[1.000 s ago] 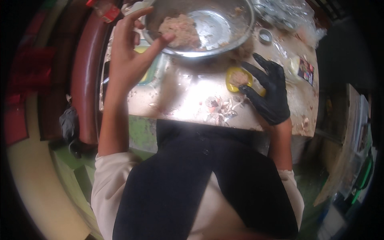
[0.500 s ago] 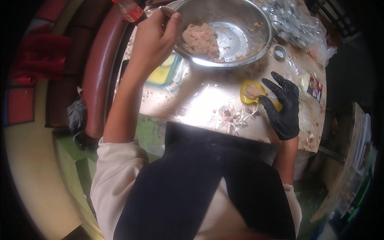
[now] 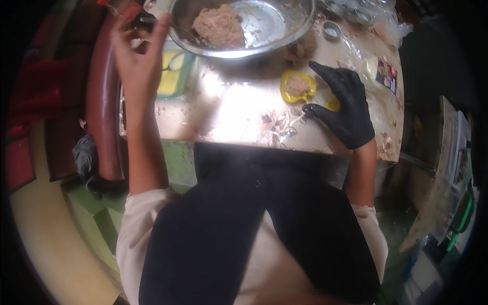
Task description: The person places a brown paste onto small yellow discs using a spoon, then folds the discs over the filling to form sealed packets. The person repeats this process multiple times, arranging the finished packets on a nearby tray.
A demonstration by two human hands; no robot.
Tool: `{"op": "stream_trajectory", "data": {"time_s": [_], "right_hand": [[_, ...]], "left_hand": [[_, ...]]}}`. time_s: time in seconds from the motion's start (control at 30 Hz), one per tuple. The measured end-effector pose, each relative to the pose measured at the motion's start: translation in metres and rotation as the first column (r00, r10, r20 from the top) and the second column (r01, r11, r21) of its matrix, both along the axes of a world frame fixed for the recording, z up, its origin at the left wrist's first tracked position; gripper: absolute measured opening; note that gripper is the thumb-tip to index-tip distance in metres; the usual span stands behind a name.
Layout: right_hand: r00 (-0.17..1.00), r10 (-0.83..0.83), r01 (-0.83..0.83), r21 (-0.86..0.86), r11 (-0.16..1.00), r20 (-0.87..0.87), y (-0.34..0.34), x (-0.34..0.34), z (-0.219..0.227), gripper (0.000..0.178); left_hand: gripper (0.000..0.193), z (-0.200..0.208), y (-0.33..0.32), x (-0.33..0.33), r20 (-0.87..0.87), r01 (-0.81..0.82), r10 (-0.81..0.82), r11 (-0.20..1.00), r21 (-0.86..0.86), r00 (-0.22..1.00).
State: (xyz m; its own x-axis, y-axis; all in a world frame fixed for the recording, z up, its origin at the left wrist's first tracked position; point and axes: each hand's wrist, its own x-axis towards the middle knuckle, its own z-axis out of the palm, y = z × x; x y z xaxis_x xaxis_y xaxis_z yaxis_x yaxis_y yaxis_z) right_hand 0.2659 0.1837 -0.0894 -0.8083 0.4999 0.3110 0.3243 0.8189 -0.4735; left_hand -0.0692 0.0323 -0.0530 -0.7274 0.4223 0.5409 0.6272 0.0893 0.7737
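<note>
My left hand (image 3: 136, 61) is bare and slightly blurred. Its fingers are spread above the left end of the table, and it holds nothing I can see. Beside it, a glass dish (image 3: 175, 84) of yellow stuff has a metal spoon (image 3: 176, 62) lying in it. My right hand (image 3: 345, 99), in a black glove, is open, thumb and fingers apart at the right side of a small yellow mold (image 3: 283, 93). A lump of minced meat (image 3: 297, 85) sits in that mold. More of the minced mixture (image 3: 218, 25) is heaped in the left of a large steel bowl (image 3: 244, 52).
A bottle with a red label (image 3: 123, 9) is at the upper left. A round metal ring (image 3: 331, 30) sits right of the bowl, near a clear plastic bag (image 3: 363, 12) of metal pieces. A printed packet (image 3: 386, 76) lies by the table's right edge.
My left hand has moved left, away from the bowl's rim, and its fingers have opened. A spoon now shows in the yellow dish. My right hand stays beside the mold, its fingers still apart.
</note>
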Motion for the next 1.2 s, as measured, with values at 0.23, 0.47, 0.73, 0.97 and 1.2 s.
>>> {"op": "stream_trajectory", "data": {"time_s": [0.23, 0.47, 0.73, 0.97, 1.2], "right_hand": [[0.996, -0.087, 0.087, -0.037, 0.995, 0.008, 0.006, -0.002, 0.002, 0.039], [0.985, -0.145, 0.14, 0.057, 0.989, 0.092, 0.016, -0.016, -0.002, 0.015], [0.952, -0.281, 0.266, 0.121, 0.956, 0.123, 0.007, -0.026, -0.015, 0.016], [0.951, -0.258, 0.257, 0.026, 0.966, 0.171, 0.012, -0.031, -0.015, 0.015], [0.959, -0.248, 0.262, -0.101, 0.96, 0.137, 0.009, -0.029, -0.01, 0.019]], "left_hand": [[0.033, -0.023, -0.028, 0.101, 0.418, 0.62, -0.482, 0.72, -0.312, 0.77], [0.038, -0.045, 0.012, 0.109, 0.964, 0.808, -0.201, 0.589, -0.022, 0.173], [0.042, -0.033, 0.015, 0.114, 0.991, 0.819, -0.015, 0.561, 0.121, -0.136], [0.031, -0.033, 0.012, 0.143, 0.98, 0.624, -0.009, 0.77, 0.133, -0.198], [0.03, -0.059, 0.02, 0.146, 0.864, 0.623, -0.22, 0.772, -0.129, 0.452]]}}
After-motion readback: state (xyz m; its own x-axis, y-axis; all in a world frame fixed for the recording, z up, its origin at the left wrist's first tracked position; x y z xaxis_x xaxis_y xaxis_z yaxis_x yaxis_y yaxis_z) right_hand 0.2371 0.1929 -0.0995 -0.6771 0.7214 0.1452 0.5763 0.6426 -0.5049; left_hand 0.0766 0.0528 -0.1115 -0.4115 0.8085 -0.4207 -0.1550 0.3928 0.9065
